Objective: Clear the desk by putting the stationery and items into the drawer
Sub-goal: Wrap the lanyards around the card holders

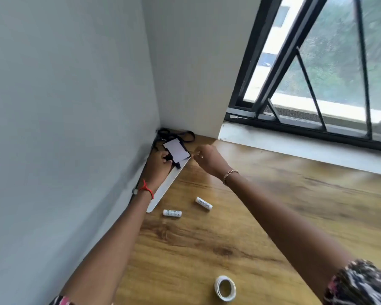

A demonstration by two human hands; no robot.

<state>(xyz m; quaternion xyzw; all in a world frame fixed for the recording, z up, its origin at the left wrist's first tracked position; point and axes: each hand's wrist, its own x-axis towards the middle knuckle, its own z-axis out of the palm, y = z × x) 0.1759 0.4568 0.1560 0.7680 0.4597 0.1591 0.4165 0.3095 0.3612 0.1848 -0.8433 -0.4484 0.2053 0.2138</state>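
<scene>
Early going, I judge: left hand grips the badge card; right hand is curled beside it, and I cannot tell its grasp. Two batteries, tape roll and white strip lie on the tabletop. No drawer in view.

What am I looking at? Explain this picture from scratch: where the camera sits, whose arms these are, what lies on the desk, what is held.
No machine here: these are a person's two bare arms, filmed by one wide-angle camera worn on the head, looking forward and down, so the arms enter from the bottom. The left hand grips a white card in a black holder, whose black lanyard trails into the corner by the wall. The right hand reaches toward the card's edge with curled fingers; whether it pinches anything is too blurred to tell. On the wooden desk lie a flat white strip along the wall, a white battery, a second battery, and a roll of white tape nearest the camera. No drawer is in view.
</scene>
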